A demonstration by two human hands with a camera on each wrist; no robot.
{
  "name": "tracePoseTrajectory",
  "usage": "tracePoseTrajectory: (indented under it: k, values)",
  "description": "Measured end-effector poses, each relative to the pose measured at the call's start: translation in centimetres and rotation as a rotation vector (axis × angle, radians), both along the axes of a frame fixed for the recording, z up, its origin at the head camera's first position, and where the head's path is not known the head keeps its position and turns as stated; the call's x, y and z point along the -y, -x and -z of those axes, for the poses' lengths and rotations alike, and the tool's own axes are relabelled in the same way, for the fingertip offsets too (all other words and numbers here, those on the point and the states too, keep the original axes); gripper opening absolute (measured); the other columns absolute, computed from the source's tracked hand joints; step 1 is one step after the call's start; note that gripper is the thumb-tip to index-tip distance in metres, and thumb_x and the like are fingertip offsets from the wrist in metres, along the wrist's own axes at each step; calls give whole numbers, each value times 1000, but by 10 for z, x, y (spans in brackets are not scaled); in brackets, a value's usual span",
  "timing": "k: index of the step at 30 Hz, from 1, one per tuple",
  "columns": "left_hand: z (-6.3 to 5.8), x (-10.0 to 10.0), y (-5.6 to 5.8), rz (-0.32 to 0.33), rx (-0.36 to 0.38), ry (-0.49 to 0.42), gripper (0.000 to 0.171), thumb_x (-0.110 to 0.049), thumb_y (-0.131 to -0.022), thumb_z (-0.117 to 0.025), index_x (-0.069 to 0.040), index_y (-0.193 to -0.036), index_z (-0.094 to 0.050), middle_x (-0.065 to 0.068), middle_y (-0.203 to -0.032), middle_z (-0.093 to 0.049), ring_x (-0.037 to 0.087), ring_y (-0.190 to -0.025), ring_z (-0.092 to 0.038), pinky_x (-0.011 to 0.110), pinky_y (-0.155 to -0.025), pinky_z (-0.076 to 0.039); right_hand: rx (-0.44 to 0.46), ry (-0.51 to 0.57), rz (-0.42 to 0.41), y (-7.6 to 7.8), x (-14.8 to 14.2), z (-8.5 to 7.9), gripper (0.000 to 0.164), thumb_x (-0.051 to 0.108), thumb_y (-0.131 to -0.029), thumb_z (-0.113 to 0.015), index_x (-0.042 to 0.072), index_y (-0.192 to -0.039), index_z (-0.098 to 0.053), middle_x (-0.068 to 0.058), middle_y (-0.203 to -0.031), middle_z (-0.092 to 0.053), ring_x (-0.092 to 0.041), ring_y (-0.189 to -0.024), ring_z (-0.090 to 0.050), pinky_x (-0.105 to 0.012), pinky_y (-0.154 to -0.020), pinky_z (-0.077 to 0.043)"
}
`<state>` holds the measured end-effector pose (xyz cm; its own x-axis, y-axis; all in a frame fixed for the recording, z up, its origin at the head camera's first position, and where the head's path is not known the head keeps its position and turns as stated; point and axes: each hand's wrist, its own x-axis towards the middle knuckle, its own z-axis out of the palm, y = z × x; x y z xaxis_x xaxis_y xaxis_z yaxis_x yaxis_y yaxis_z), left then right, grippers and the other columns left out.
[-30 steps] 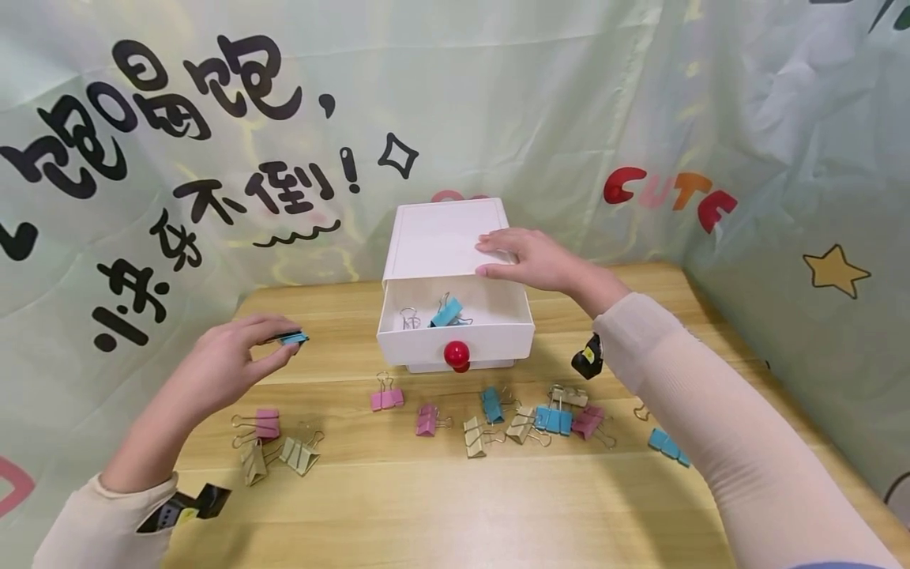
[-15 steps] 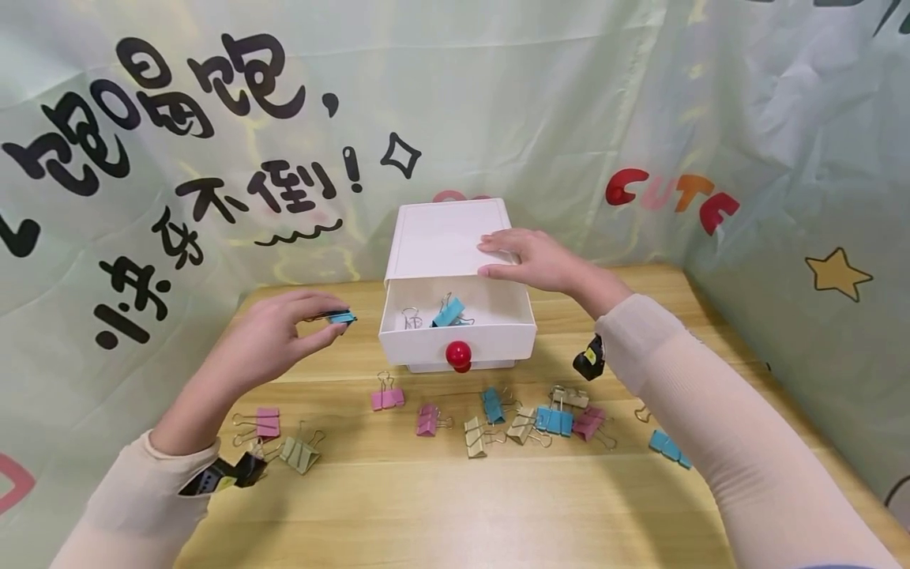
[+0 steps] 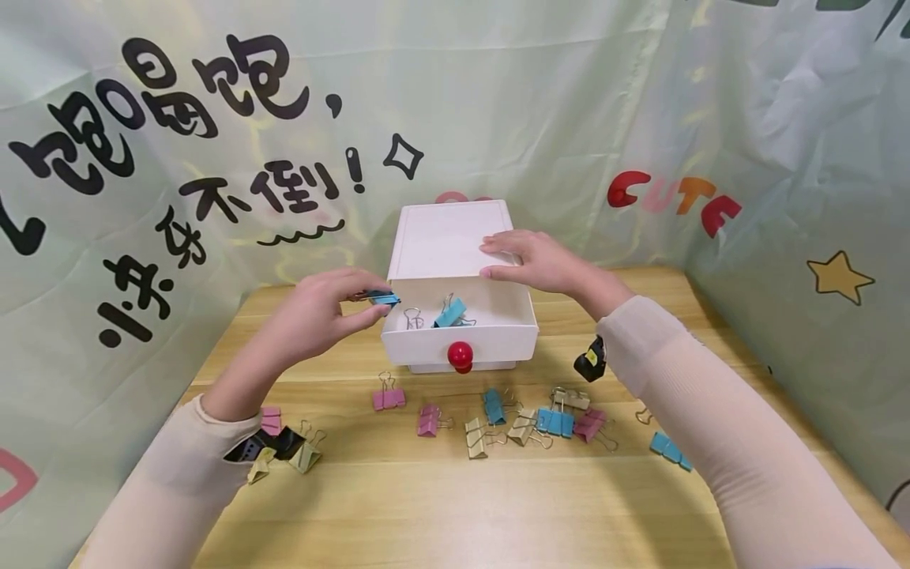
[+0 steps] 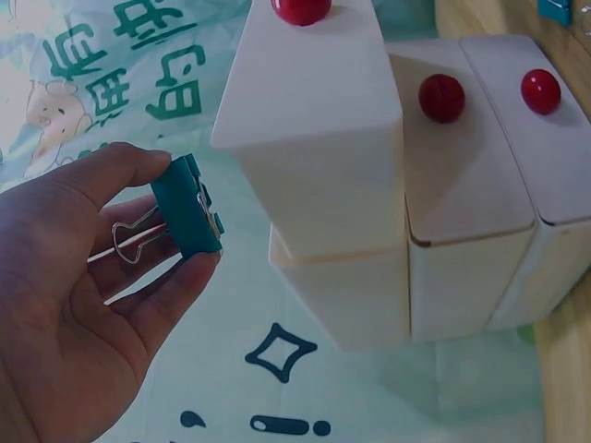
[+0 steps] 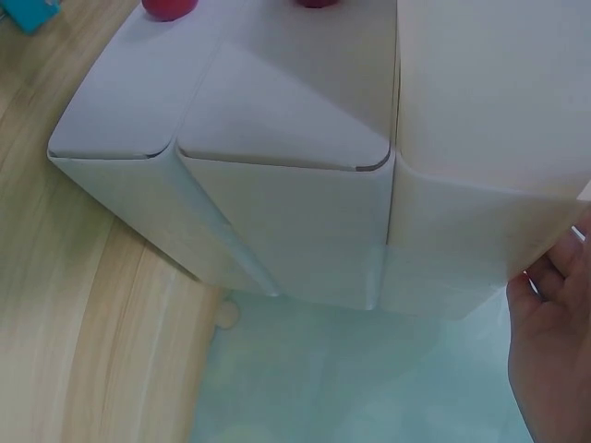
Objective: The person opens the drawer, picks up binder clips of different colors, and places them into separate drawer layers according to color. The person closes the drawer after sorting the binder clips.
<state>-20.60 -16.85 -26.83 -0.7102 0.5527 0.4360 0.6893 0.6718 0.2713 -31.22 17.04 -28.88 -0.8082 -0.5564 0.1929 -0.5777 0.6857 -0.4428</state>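
Observation:
In my left hand [image 3: 313, 316], a blue binder clip [image 3: 384, 298] is pinched between thumb and fingers, just at the left edge of the pulled-out top drawer [image 3: 419, 348]. The left wrist view shows the same blue clip [image 4: 186, 208] beside the white drawer box, its wire handles toward the palm. My right hand [image 3: 536, 257] rests on the right side of the white box's top [image 3: 441, 237], fingers extended. Inside the drawer lie another blue binder clip [image 3: 450, 314] and, at its left, wire handles [image 3: 413, 318] whose clip body is hidden.
Several binder clips are scattered on the wooden table [image 3: 455, 506] before the box, including pink [image 3: 389, 398], cream [image 3: 475, 438] and blue [image 3: 555, 422] ones. A red knob [image 3: 460, 354] sticks out from the drawer front. Two lower drawers, each with a red knob [image 4: 442, 98], are closed.
My left hand has carried the blue binder clip right and slightly upward, from over the left of the table to the drawer's left edge. The right hand has stayed on the box.

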Motion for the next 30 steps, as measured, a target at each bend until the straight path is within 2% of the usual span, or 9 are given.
tracePoseTrajectory:
  k: [7, 12, 19, 26, 30]
  values:
    - [-2, -18, 12, 30, 18, 9, 21, -27, -93, -69, -13, -109, -72, -1, -107, -69, 16, -96, -64, 39, -82, -52, 4, 9, -9, 0, 0, 1, 63, 54, -89, -66, 16, -139, -58, -3, -148, -46, -26, -140, -35, -48, -114, -26]
    - [-2, -30, 19, 37, 68, 26, 20, -27, -93, -68, -13, -108, -72, -2, -105, -69, 17, -96, -64, 38, -82, -51, 5, 15, -8, 0, 0, 2, 64, 54, -89, -66, 15, -139, -57, -3, -148, -46, -26, -139, -36, -48, -114, -27]
    - [3, -44, 29, 44, 85, 107, 20, -26, -93, -67, -12, -106, -72, -1, -105, -68, 17, -96, -63, 37, -87, -51, 5, 17, -5, 0, 0, 3, 63, 53, -88, -67, 15, -138, -58, -4, -148, -47, -26, -139, -36, -48, -113, -27]
    - [5, -53, 33, 51, 89, 182, 22, -27, -92, -70, -12, -107, -72, 0, -103, -70, 17, -93, -63, 38, -84, -51, 1, 16, -10, 1, 0, 2, 64, 53, -88, -66, 15, -138, -58, -4, -148, -47, -26, -139, -37, -49, -113, -28]
    - [4, -54, 33, 53, 82, 212, 24, -28, -92, -69, -11, -110, -71, 2, -108, -71, 20, -98, -65, 40, -87, -51, -4, 14, -11, 3, -1, 2, 66, 57, -88, -65, 15, -138, -58, -4, -148, -47, -27, -138, -37, -50, -112, -29]
